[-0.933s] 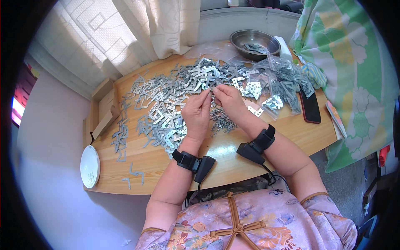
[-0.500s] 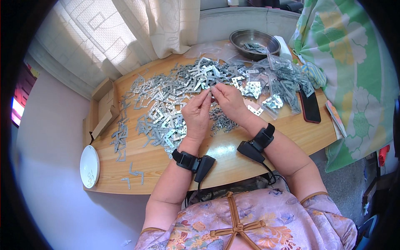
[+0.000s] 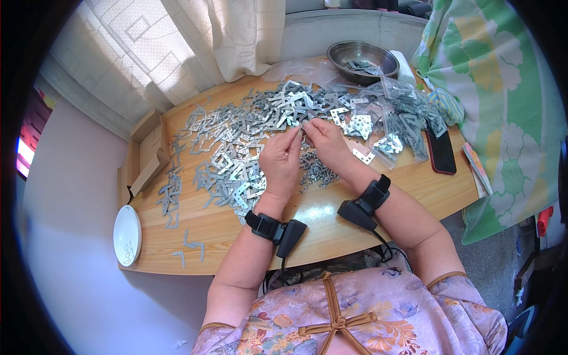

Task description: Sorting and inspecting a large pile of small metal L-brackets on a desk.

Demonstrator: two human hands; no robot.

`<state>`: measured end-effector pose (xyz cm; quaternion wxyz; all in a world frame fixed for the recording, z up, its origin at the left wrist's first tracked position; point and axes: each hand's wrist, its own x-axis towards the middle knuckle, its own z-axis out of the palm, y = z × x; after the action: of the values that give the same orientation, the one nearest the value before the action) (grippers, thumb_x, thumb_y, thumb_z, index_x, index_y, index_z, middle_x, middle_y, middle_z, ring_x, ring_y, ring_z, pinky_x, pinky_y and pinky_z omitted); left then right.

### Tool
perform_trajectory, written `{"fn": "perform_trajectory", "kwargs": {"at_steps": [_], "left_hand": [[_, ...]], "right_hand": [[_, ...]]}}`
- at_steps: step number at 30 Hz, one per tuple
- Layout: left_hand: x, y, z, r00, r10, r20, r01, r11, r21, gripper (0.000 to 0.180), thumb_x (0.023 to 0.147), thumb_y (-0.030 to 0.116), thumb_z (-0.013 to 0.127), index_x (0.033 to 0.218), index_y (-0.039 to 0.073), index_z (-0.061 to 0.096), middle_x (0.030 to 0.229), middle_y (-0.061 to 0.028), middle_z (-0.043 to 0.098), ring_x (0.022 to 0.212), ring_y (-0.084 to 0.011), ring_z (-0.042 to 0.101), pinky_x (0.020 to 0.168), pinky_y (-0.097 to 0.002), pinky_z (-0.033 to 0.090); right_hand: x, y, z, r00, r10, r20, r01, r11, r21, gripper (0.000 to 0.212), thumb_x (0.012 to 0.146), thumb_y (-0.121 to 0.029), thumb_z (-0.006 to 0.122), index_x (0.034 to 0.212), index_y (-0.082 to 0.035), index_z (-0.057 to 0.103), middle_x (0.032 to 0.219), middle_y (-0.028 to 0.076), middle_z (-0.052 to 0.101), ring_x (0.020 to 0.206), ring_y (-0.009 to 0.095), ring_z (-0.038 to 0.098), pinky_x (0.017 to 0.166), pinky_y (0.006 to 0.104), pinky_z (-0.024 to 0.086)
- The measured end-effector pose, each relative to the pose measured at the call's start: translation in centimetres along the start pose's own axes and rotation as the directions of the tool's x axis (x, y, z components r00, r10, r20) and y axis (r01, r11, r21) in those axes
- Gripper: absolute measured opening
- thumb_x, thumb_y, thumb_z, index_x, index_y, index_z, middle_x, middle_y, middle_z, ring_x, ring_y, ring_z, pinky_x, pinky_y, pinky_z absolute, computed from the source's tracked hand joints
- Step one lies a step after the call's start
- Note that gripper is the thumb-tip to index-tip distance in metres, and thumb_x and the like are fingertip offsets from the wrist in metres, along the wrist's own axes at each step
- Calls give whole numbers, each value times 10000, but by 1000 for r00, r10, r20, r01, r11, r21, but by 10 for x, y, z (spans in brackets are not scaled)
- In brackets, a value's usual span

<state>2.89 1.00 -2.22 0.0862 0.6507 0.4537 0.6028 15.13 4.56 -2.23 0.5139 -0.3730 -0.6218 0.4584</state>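
Two hands are meeting fingertip to fingertip above the wooden table (image 3: 331,207): the left hand (image 3: 280,161) and right hand (image 3: 325,142) are each pinching what looks like one small metal piece (image 3: 303,125), too tiny to make out. This is probably a fitting step, calling for fine alignment. Flat, shiny angle brackets (image 3: 236,148) are lying heaped beside them, small dark screws (image 3: 315,168) just below, and a steel bowl (image 3: 362,56) well behind.
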Motion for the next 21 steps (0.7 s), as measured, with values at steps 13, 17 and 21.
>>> {"fn": "perform_trajectory", "kwargs": {"at_steps": [13,17,21], "left_hand": [[0,2,1,992,-86,91,101,980,-172,181,820,96,595,978,16,631,738,-84,602,639,-134,553,550,-237,439],[-2,-5,1,994,-92,53,101,973,-206,168,822,90,592,963,10,633,735,-81,600,640,-132,550,555,-234,435],[-3,-8,3,995,-80,54,89,978,-190,158,822,87,591,952,8,635,721,-75,592,633,-127,543,556,-230,431]], "right_hand": [[0,-11,-6,989,50,136,-75,980,183,283,898,-231,496,740,-3,554,637,-24,476,598,54,411,537,214,361],[0,-9,0,996,43,80,-52,993,108,292,886,-233,511,732,10,560,626,-11,493,586,61,421,523,227,363],[-2,-9,-1,1000,20,13,-21,1000,20,282,869,-222,536,731,22,564,630,4,525,582,66,438,521,234,371]]}}
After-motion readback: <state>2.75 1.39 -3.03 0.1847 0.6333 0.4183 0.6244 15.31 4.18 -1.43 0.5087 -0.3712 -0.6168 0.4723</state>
